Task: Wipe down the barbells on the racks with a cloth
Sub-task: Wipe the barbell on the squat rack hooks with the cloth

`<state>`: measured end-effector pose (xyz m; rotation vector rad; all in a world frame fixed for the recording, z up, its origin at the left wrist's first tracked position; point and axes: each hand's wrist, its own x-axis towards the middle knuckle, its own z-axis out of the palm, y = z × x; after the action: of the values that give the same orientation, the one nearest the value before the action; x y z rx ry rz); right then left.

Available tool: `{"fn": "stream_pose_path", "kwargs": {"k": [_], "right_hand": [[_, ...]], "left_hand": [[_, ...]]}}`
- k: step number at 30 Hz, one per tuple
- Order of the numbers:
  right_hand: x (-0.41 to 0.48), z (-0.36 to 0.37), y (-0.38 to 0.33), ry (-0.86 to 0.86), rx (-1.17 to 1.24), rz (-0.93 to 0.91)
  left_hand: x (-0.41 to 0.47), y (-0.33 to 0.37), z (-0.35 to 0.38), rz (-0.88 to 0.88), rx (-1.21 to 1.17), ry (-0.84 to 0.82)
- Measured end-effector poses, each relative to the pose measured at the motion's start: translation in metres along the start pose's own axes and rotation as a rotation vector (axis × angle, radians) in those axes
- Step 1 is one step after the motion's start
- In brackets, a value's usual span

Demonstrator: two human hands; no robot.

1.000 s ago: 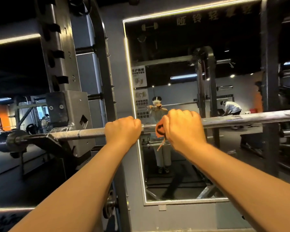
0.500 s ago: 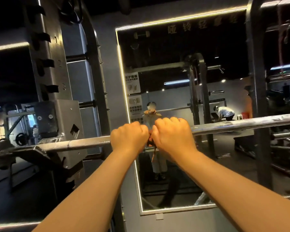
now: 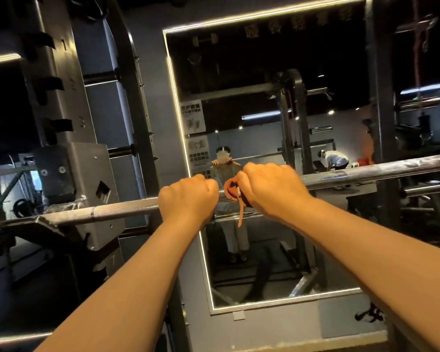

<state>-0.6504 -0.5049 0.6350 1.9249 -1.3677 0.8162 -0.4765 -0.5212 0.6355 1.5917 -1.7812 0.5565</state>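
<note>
One barbell [image 3: 366, 172] lay across the rack [image 3: 69, 174] before a mirror [image 3: 264, 250], with two hands side by side on it: the left hand [image 3: 188, 198] wrapped tight around the bare bar, the right hand [image 3: 271, 188] clamped over one orange cloth [image 3: 233, 190] pressed against the bar, its tail dangling between them.

A: How much of the long steel barbell [image 3: 366, 175] shows?

B: Its right end runs off the frame edge, and 2 stretches hide under the left hand [image 3: 188, 196] and right hand [image 3: 269, 186].

A: And the orange cloth [image 3: 233, 190]?

B: Mostly buried in the right fist. The lettering above the wall mirror [image 3: 302, 299] is too blurred to read.
</note>
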Motion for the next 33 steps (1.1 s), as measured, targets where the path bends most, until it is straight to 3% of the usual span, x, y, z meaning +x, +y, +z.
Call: {"fn": "stream_pose_path", "kwargs": {"k": [3,6,10,14,18,20,25,29,33], "right_hand": [[-0.014,0.021,-0.01,0.154,-0.023,0.108],[-0.034,0.04,-0.005,0.276,-0.053,0.019],[-0.028,0.026,0.019,0.174,-0.069,-0.081],[-0.011,0.004,0.026,0.033,-0.157,-0.025],[-0.021,0.02,0.008,0.177,-0.071,0.145],[-0.04,0.036,0.007,0.276,-0.03,0.089],[-0.042,0.013,0.033,0.217,0.038,-0.088],[-0.021,-0.001,0.024,0.171,0.16,0.046],[-0.019,0.014,0.006,0.095,-0.067,0.152]], "left_hand": [[-0.001,0.0,0.0,0.022,0.01,0.005],[-0.001,0.0,0.001,0.024,0.016,0.006],[0.0,-0.002,0.002,0.034,0.023,0.011],[0.001,-0.002,0.004,0.026,0.023,0.015],[0.001,-0.001,0.004,0.024,0.016,0.014],[0.002,-0.002,0.004,0.03,0.016,0.019],[0.001,-0.002,0.008,0.03,0.018,0.041],[0.004,-0.003,0.01,0.008,0.011,0.046],[0.004,-0.004,0.011,0.008,0.007,0.047]]}}
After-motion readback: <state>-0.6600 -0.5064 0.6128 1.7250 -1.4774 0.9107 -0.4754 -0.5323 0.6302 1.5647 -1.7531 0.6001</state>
